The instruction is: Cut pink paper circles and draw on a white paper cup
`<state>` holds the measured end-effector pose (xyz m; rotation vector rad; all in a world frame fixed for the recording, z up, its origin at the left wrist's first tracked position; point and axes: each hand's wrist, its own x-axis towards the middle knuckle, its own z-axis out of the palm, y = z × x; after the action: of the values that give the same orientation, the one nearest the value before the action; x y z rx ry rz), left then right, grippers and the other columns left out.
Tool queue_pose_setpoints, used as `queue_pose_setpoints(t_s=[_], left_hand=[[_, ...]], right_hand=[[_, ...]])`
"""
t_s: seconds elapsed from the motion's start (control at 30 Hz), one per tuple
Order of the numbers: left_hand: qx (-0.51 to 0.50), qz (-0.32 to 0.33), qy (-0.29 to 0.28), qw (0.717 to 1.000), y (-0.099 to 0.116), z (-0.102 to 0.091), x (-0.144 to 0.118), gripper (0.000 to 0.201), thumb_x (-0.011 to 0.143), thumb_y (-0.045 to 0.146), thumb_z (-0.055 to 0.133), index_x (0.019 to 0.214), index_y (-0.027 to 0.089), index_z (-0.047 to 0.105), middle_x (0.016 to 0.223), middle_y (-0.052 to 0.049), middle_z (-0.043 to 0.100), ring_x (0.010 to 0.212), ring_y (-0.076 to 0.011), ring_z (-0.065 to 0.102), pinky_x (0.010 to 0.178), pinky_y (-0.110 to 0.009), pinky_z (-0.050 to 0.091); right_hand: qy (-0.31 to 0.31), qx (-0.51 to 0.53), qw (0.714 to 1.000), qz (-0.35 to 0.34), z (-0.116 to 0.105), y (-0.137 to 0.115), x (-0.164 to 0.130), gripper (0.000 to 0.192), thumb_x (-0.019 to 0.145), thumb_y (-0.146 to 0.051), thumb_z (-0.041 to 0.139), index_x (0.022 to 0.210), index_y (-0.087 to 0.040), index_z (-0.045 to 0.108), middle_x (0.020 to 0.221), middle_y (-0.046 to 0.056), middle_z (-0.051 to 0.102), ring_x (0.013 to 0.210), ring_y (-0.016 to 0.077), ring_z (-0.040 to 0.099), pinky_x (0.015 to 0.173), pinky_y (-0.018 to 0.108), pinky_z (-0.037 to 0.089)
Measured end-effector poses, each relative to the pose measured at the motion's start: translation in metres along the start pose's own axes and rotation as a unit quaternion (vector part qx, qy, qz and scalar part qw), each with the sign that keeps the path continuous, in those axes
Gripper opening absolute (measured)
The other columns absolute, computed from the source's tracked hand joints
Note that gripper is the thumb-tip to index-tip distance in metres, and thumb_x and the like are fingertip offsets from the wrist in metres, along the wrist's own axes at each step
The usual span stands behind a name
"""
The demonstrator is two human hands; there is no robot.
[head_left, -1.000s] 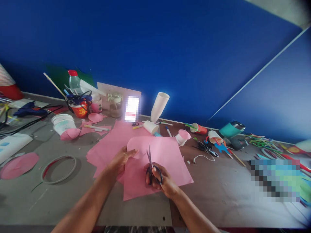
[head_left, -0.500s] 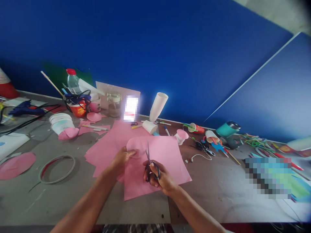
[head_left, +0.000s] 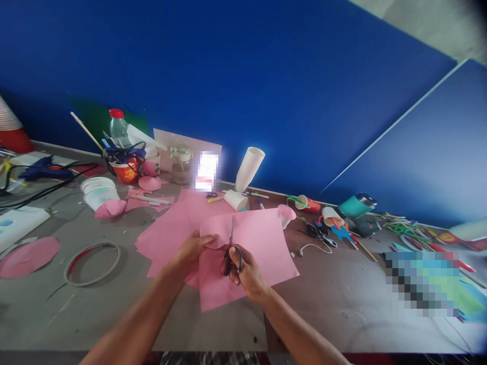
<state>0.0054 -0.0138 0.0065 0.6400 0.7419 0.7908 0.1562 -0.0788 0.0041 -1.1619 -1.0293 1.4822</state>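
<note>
scissors [head_left: 232, 251] gripped in the right hand [head_left: 245, 274] at lower centre are mid-cut through the pink sheet [head_left: 258, 243], whose curved flap the left hand [head_left: 192, 251] pinches; next likely needs turning the sheet into the blades.

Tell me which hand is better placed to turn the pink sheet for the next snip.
Probably the left hand: it already pinches the pink sheet at its curved cut edge, while the right hand is taken up holding the scissors.
</note>
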Motion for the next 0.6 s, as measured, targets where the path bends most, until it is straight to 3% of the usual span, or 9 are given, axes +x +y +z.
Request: queue_pose_setpoints(t_s=[0.6], left_hand=[[0.003, -0.001, 0.028, 1.000, 0.000, 0.005, 0.001, 0.030, 0.060, 0.027, 0.083, 0.078, 0.006, 0.073, 0.069, -0.014, 0.075, 0.057, -0.0257, 0.070, 0.057, -0.034, 0.055]], right_hand=[[0.011, -0.050, 0.998, -0.047, -0.003, 0.012, 0.003, 0.054, 0.085, -0.072, 0.054, 0.078, -0.018, 0.051, 0.053, -0.004, 0.055, 0.038, 0.0043, 0.036, 0.037, 0.020, 0.024]])
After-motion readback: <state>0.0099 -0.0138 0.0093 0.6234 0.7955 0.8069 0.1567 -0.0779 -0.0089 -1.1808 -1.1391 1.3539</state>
